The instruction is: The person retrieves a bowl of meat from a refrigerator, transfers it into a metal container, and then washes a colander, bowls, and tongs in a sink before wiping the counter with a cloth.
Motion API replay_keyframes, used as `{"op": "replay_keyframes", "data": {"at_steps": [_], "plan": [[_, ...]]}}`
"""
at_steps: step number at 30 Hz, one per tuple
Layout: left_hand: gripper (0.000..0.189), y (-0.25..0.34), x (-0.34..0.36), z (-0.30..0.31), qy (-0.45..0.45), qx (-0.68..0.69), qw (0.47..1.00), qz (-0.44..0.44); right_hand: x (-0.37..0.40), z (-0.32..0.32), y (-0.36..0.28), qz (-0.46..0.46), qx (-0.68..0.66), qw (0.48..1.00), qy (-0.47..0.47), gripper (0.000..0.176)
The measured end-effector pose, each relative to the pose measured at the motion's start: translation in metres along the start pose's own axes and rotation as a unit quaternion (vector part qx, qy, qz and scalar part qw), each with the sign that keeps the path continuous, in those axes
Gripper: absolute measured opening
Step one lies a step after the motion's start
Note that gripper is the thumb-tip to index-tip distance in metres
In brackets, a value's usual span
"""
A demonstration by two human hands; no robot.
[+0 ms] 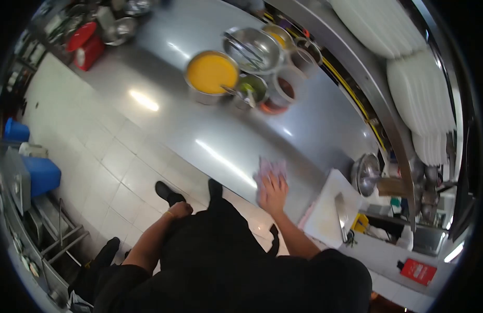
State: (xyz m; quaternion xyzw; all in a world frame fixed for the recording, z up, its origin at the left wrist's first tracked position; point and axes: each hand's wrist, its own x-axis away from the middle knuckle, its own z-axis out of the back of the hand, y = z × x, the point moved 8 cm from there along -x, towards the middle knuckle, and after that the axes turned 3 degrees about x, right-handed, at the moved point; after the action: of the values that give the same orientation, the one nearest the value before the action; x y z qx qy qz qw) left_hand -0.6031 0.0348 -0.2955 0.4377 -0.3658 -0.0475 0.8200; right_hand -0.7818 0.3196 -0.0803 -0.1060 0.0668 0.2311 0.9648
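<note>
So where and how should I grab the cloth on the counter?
Probably pinch the far edge of the cloth, coming from above: it lies on the counter, and that edge sticks out past the right hand, which partly covers the rest.

Worktop (173, 133): smooth metal, glossy, streaked with bright reflections
Wiping rag (267, 168): cloth, matt, creased
Wide bowl (267, 49), far: thin metal, polished
Large pot (204, 98), far: metal, smooth, softly shiny
Cutting board (321, 214), right: plastic by its look, smooth, low sheen
Knife blade (341, 206), right: metal, smooth
Stacked plates (416, 99), far right: smooth, glossy
Floor tiles (113, 164), left: smooth, faintly shiny
Blue bin (44, 175), left: plastic by its look, smooth
Dark clothing (210, 245), near: cloth, matt
</note>
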Motion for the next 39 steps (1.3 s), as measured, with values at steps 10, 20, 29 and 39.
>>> {"op": "replay_keyframes", "data": {"at_steps": [10,20,29,39], "plan": [[0.022,-0.102,0.082,0.083,0.25,0.114,0.949,0.158,-0.185,-0.078,-0.258,0.109,-0.025,0.993,0.029,0.044],[0.026,-0.309,0.312,0.023,0.432,0.242,0.813,0.306,-0.286,-0.054,-0.473,0.287,-0.216,0.933,0.007,0.028],[0.021,-0.372,0.363,-0.022,0.171,0.158,0.907,0.35,-0.251,-0.041,-0.216,-0.117,-0.207,0.967,0.094,0.022],[0.024,-0.243,0.135,0.36,0.335,0.251,0.9,0.123,-0.251,-0.08,-0.149,-0.441,-0.656,0.603,0.107,0.034]]}}
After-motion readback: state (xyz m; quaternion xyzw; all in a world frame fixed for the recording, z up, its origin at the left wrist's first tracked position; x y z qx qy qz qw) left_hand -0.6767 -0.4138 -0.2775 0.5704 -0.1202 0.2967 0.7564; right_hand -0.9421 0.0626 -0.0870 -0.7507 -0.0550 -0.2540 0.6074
